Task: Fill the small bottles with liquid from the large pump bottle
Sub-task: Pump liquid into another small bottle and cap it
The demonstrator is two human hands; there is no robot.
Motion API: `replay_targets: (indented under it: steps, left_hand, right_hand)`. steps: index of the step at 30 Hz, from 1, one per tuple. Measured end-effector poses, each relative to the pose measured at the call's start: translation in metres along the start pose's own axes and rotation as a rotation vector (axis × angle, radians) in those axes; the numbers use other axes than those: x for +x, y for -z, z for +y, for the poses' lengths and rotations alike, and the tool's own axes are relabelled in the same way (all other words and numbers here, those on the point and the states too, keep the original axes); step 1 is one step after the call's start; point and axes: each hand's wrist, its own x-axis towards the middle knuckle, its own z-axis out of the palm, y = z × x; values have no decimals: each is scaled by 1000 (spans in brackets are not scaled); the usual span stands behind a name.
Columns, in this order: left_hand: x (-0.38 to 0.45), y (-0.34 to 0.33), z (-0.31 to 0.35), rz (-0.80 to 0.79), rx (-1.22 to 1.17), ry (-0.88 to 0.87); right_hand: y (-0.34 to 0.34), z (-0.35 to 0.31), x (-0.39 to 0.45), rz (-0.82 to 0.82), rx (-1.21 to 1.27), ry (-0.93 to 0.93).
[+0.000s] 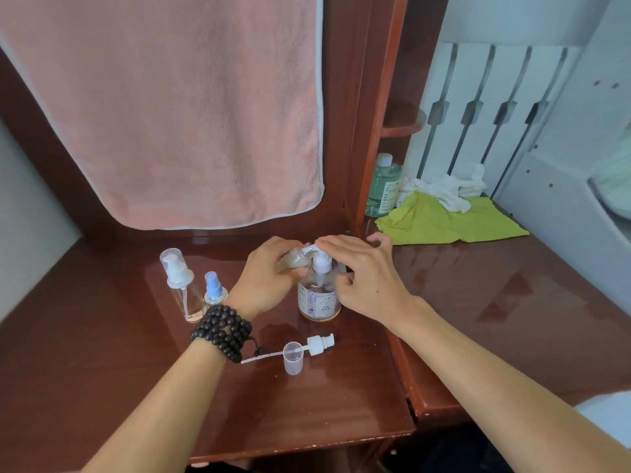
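Your left hand (264,279) grips a small bottle (294,259) tilted, neck pointing upper right at the pump bottle (319,298); right hand (363,271) presses its pump, fingers loosely spread.

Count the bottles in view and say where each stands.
5: pump-top bottle and blue-spray bottle at left, small bottle in the left hand, large pump bottle under both hands, green bottle on the shelf.
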Motion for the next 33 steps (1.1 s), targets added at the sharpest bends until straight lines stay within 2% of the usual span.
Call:
replay_targets:
  steps: [9, 14, 19, 22, 24, 25, 27, 30, 33]
  left_hand:
    - [-4, 4, 3, 47, -74, 9]
    - [-12, 11, -2, 47, -92, 73]
    - [-26, 33, 0, 61, -282, 140]
    - [-36, 49, 4, 52, -309, 124]
    - [-45, 58, 6, 53, -319, 123]
    - [-47, 59, 7, 50, -332, 118]
    - [-55, 66, 7, 48, -352, 111]
    - [-66, 75, 3, 45, -393, 130]
    - [-75, 79, -2, 45, -418, 148]
  right_hand:
    - [5, -3, -2, -46, -3, 27]
    - [7, -4, -2, -74, -30, 26]
    - [18, -4, -2, -149, -66, 28]
    - [28, -20, -4, -69, -77, 3]
    - [30, -35, -11, 3, -68, 66]
    - [30, -37, -17, -15, -57, 115]
    - [27, -43, -28, -189, -11, 202]
    - [17, -48, -35, -610, -99, 219]
    - [4, -51, -33, -811, -256, 216]
